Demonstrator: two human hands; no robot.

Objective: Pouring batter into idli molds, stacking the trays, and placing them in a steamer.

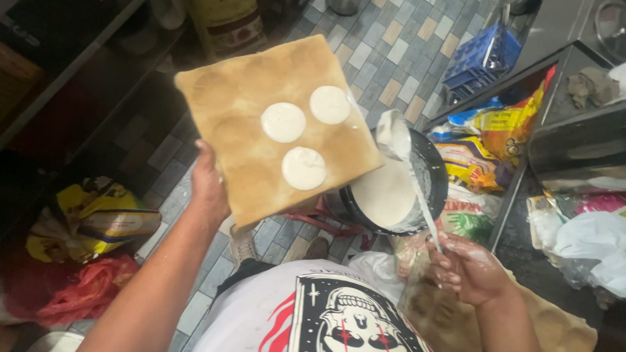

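Three white batter rounds (302, 143) sit on the brown cloth-covered board (277, 125), which the left hand (208, 186) grips at its near-left edge, fingers closed around it, board tilted up. The black batter pot (398, 186) lies just right of and below the board. The right hand (467, 268) is closed on the ladle (405, 161), whose long axis runs up-left from the hand; its bowl hangs over the pot by the board's right edge.

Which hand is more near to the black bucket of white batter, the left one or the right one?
Right. The right hand holds a ladle just below the black bucket; the left hand grips the square tray, farther left.
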